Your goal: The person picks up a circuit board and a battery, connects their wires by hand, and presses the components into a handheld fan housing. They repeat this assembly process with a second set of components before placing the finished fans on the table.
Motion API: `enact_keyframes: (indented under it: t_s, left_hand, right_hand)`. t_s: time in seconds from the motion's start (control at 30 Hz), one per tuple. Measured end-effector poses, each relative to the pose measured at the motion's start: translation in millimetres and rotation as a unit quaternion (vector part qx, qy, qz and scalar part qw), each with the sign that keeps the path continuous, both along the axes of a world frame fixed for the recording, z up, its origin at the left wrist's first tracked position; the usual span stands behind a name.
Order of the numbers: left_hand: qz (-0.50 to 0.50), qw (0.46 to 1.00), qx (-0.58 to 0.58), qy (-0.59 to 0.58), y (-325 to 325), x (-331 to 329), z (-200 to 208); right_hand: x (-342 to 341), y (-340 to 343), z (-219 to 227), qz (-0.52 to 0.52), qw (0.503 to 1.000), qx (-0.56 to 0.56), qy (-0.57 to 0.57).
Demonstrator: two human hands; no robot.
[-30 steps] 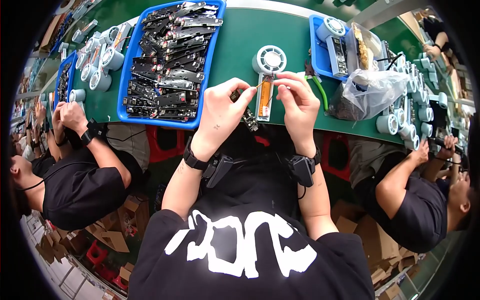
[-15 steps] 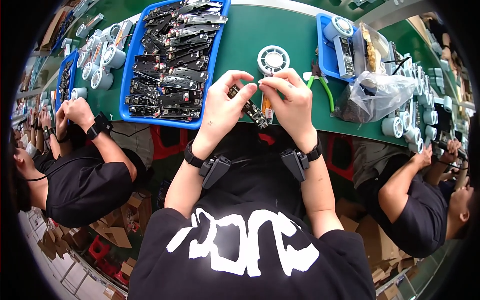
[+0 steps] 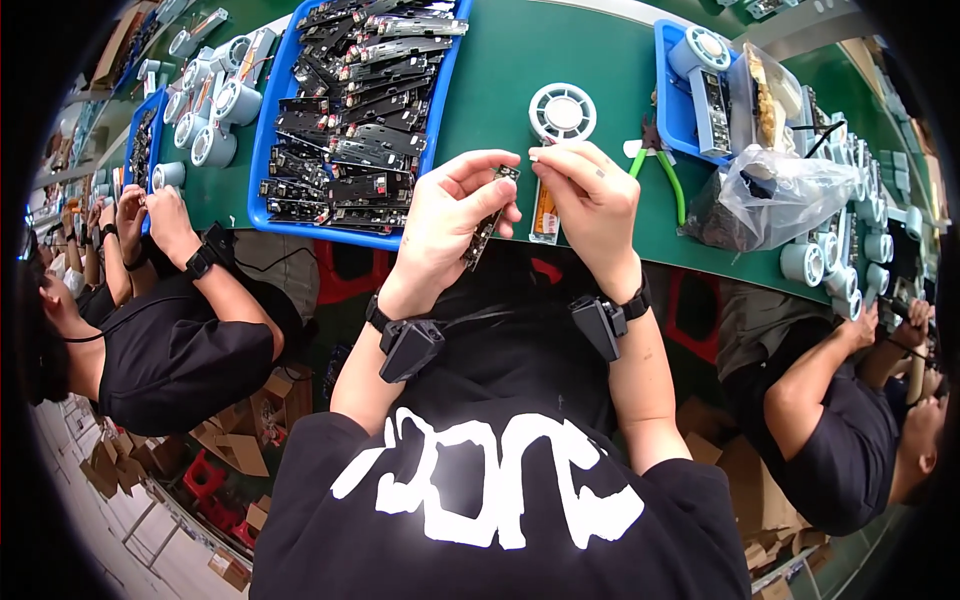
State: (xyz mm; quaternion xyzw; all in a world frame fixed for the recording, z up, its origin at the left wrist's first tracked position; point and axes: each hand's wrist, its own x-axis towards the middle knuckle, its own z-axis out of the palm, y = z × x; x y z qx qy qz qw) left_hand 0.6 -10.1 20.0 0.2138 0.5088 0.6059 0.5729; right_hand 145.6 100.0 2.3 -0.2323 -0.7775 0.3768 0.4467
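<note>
My left hand (image 3: 455, 220) is closed on a narrow black circuit board (image 3: 487, 230), held on a slant with its upper end between thumb and fingers. My right hand (image 3: 595, 195) pinches a small white connector (image 3: 534, 155), close to the board's upper end; any wire on it is too fine to make out. Just beyond my hands lies a pale-blue handheld fan (image 3: 562, 113) with a round grille. Its handle runs toward me, partly hidden by my right hand, and an orange battery (image 3: 546, 215) shows in it.
A blue tray (image 3: 262, 160) heaped with circuit boards stands left. Green-handled cutters (image 3: 670, 185) lie right, near a smaller blue bin (image 3: 680, 130) and a clear plastic bag (image 3: 765, 205). More fan bodies (image 3: 215, 145) line both sides. Co-workers (image 3: 190, 330) sit on either side.
The board in my left hand has turned, its lower end swinging from right to left. My right hand keeps its pinch. The whole view has shifted slightly.
</note>
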Motion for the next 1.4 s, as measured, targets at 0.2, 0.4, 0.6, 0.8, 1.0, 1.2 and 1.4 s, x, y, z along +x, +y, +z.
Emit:
enact_keyframes:
  t_s: [0.2, 0.4, 0.6, 0.8, 1.0, 1.2, 1.4]
  left_hand:
    - [0.007, 0.996, -0.032, -0.086, 3.1, 4.0, 4.3]
    - [-0.001, 0.997, -0.003, -0.074, 4.3, 5.7, 0.9]
    - [-0.014, 0.997, 0.005, 0.08, 6.0, 12.5, -4.5]
    - [-0.025, 0.993, 0.006, 0.113, 5.3, 10.8, -10.4]
    - [-0.015, 0.994, 0.025, 0.104, 4.7, 11.9, -13.0]
    - [-0.007, 0.994, 0.023, 0.105, 4.8, 12.3, -12.7]
    - [-0.022, 0.972, 0.037, 0.232, 6.7, 7.7, -11.9]
  right_hand:
    - [-1.1, -0.4, -4.0, -0.003, 1.0, -0.007, 0.01]
    - [-2.3, -3.8, -3.2, -0.02, 1.0, -0.012, 0.002]
    - [-4.4, -1.9, -9.1, -0.037, 0.996, 0.082, -0.013]
    - [-5.4, 0.4, -12.8, -0.043, 0.99, 0.134, -0.004]
    - [-5.1, 1.4, -12.4, -0.037, 0.992, 0.119, -0.019]
    - [-3.5, 1.0, -11.2, -0.027, 0.993, 0.105, -0.035]
    - [-1.9, 1.7, -4.3, -0.025, 0.99, 0.114, -0.084]
